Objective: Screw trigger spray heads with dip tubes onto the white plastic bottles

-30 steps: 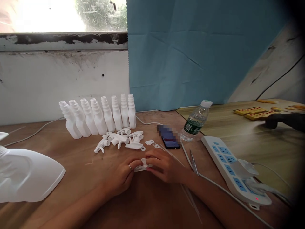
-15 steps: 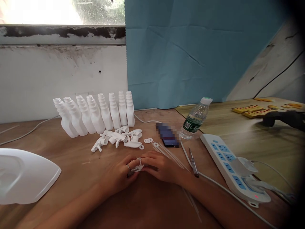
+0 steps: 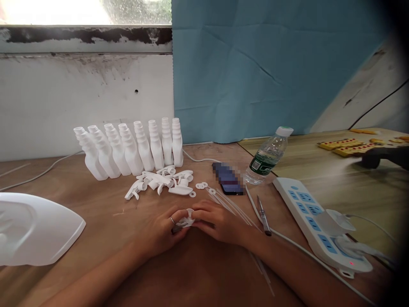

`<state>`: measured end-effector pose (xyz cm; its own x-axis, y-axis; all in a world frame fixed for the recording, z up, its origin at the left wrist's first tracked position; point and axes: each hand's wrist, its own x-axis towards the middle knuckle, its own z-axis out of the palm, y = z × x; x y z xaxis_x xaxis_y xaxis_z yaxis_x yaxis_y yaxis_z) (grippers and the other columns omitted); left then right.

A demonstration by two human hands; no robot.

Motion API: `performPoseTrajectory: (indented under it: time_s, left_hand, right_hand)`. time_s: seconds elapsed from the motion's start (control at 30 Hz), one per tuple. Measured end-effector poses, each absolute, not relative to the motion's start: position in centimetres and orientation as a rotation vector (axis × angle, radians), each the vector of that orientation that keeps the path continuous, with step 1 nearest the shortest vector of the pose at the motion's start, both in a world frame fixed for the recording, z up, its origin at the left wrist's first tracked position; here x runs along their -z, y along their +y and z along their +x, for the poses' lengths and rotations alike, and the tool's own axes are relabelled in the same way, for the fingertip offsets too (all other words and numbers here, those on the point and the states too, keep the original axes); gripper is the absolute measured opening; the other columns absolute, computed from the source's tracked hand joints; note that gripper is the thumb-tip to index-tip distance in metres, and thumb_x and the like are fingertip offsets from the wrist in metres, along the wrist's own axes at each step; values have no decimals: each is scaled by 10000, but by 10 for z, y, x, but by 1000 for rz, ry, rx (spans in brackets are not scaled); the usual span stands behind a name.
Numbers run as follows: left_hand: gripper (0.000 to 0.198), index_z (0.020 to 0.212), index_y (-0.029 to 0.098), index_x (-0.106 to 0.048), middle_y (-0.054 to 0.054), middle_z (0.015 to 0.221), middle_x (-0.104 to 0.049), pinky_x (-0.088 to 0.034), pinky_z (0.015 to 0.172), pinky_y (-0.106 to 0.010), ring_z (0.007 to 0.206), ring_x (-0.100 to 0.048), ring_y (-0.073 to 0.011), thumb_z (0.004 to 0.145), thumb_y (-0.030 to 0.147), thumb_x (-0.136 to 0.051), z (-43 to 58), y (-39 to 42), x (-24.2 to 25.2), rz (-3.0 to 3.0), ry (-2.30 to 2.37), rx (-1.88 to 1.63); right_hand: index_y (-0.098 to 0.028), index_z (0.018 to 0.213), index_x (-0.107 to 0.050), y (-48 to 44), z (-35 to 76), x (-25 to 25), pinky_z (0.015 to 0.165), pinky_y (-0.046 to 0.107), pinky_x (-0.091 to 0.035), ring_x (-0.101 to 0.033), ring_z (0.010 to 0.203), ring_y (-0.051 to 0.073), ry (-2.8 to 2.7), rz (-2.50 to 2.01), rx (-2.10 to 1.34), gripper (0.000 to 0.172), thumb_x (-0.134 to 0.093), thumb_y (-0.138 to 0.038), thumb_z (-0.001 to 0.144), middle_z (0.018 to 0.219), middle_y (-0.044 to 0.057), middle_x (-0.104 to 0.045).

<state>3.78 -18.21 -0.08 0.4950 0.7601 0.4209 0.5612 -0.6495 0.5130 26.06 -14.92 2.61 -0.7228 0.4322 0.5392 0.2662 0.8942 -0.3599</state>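
Note:
Both hands meet low on the brown table around a small white spray trigger head (image 3: 187,220). My left hand (image 3: 162,232), with a ring on one finger, is closed on its left side. My right hand (image 3: 219,221) pinches its right side with curled fingers. Most of the part is hidden between the fingers. Just beyond lies a heap of white trigger heads (image 3: 159,183), a few small white washers (image 3: 202,186) and several thin clear dip tubes (image 3: 231,204). A row of white plastic bottles (image 3: 131,147) without caps stands behind them.
A large white plastic piece (image 3: 35,228) lies at the left edge. A phone (image 3: 228,179), a water bottle (image 3: 270,155), a small screwdriver (image 3: 264,215) and a white power strip (image 3: 316,221) with cables lie to the right. Yellow parts (image 3: 347,147) and another person's dark-gloved hand (image 3: 383,157) are far right.
The trigger head has been turned between my fingers and is more covered than a second ago. My hands stay in the same place; the view shifted slightly.

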Motion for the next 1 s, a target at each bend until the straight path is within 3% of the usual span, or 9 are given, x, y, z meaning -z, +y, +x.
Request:
performPoseTrajectory:
  time_s: [0.2,0.73,0.87,1.0]
  left_hand:
    - [293,1197,267,-527,-32,1090,-624,-530,768,-257,896,-636,-148,909,216,-551,37,-183,0,2449,1038,-901]
    - [401,1277,256,-494,-55,1103,-615,-527,780,-254,914,-633,-155,891,168,-560,37,-178,3,2525,981,-921]
    - [425,1283,255,-479,-57,1081,-611,-523,730,-240,854,-627,-143,879,156,-564,38,-177,8,2545,970,-980]
    - [385,1251,225,-494,-55,999,-600,-504,652,-220,749,-600,-122,877,151,-546,38,-179,10,2560,981,-1011]
  right_hand:
    - [-176,1030,-626,-150,261,-26,803,330,-523,-624,877,186,-2397,-459,-327,126,-553,-162,929,982,91,-681]
    - [-177,1053,-605,-150,259,-26,812,329,-531,-633,902,195,-2392,-476,-331,167,-556,-134,900,997,93,-681]
    - [-166,1096,-582,-156,257,-26,894,397,-513,-619,1029,246,-2402,-605,-267,218,-572,-152,879,1138,132,-655]
    - [-145,1118,-567,-165,250,-30,1004,482,-448,-521,1214,302,-2424,-753,-234,261,-555,-140,857,1339,173,-544]
